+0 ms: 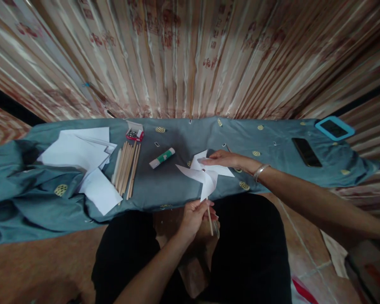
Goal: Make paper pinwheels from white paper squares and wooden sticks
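Note:
A white paper pinwheel (210, 179) with a small metal pin at its centre is over the near edge of the cloth-covered table. Its wooden stick (210, 221) points down towards my lap, and my left hand (194, 217) is closed round that stick just below the blades. Stretched out from the right, my right hand (221, 159) touches the upper blade with its fingertips. Those fingers lie extended along the paper rather than wrapped round it. A glue stick (162, 158) with a green label lies left of the pinwheel.
On the left lie white paper sheets (76, 150) and several wooden sticks (125, 166). Behind the sticks stands an opened red box (135, 133) of small metal pins. A dark phone (306, 152) and a blue-framed device (334, 128) lie far right. A curtain (190, 63) hangs behind the table.

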Demonstrator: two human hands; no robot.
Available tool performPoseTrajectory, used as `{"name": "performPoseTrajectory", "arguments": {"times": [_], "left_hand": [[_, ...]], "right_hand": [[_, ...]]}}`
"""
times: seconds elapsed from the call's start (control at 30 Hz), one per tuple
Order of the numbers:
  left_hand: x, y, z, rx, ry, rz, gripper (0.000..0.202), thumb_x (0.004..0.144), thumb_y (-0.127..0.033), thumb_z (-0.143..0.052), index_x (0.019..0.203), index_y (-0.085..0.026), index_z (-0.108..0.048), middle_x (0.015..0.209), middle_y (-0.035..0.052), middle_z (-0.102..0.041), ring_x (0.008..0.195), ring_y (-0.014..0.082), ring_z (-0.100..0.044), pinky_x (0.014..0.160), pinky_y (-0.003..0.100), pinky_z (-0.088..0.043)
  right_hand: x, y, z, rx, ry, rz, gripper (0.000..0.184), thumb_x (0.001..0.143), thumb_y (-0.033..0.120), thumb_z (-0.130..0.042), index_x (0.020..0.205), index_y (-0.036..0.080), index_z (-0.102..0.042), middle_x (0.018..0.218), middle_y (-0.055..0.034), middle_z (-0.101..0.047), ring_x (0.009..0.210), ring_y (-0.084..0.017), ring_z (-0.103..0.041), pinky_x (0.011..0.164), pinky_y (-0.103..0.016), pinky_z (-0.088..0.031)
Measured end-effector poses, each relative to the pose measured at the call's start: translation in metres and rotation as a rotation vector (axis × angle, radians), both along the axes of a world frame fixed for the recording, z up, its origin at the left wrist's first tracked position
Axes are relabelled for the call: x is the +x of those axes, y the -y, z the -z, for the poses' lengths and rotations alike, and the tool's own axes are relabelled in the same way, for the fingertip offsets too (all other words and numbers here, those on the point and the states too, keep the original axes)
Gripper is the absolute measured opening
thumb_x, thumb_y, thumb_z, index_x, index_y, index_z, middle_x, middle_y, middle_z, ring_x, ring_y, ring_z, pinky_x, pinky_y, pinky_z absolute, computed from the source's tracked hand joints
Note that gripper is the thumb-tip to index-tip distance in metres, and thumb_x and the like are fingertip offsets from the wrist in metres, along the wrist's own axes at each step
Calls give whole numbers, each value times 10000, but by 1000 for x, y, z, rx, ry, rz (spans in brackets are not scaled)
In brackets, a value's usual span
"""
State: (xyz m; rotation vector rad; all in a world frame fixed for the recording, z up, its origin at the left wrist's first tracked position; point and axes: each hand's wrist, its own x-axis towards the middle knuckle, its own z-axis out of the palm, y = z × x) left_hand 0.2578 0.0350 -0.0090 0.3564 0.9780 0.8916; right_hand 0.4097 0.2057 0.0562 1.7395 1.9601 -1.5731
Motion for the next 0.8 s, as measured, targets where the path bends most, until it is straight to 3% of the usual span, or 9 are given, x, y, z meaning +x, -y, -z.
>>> {"name": "performPoseTrajectory", "arguments": {"times": [0.17, 0.33, 0.47, 0.6, 0.73, 0.8], "left_hand": [[-3, -4, -1, 46, -58, 2, 576, 507, -631, -843, 728, -115, -715, 563, 20, -661, 468, 132, -620, 528, 260, -506], [-11, -13, -10, 62, -100, 7, 607, 500, -643, -850, 752, -104, -729, 584, 39, -680, 511, 147, -649, 567, 269, -529], [-17, -26, -28, 91, -80, -45, 604, 459, -633, -874, 722, -109, -730, 554, 20, -669, 480, 124, -630, 552, 243, -523], [-19, -44, -49, 166, -99, -92, 544, 511, -598, -873, 729, -119, -737, 562, 14, -677, 489, 122, -632, 557, 242, -530], [-18, -72, -61, 214, -125, -131, 561, 475, -593, -885, 729, -115, -738, 581, 26, -689, 525, 143, -654, 571, 259, -538], [-18, -87, -61, 242, -148, -160, 577, 455, -599, -887, 726, -111, -740, 581, 33, -692, 532, 148, -655, 587, 269, -543]], "right_hand": [[16, 2, 7, 198, -103, 135, 681, 660, 839, -592, 690, 164, -674, 566, 16, -565, 508, -99, -434, 477, -235, -281], [26, 16, -6, 866, -125, 443, 640, 783, 767, -532, 845, 157, -717, 703, -27, -663, 660, -165, -570, 623, -282, -406], [29, 32, -6, 1123, -160, 645, 498, 870, 625, -544, 950, 165, -715, 916, -96, -742, 822, -226, -663, 775, -352, -481], [31, 41, 13, 1086, -316, 771, 425, 861, 577, -588, 943, 179, -710, 908, -88, -751, 854, -230, -684, 819, -375, -509], [23, 41, 28, 846, -521, 813, 437, 768, 624, -677, 816, 191, -714, 785, -57, -746, 740, -198, -675, 748, -336, -529], [15, 42, 28, 669, -636, 742, 489, 717, 677, -697, 778, 192, -716, 716, -48, -737, 658, -181, -656, 670, -313, -530]]}}
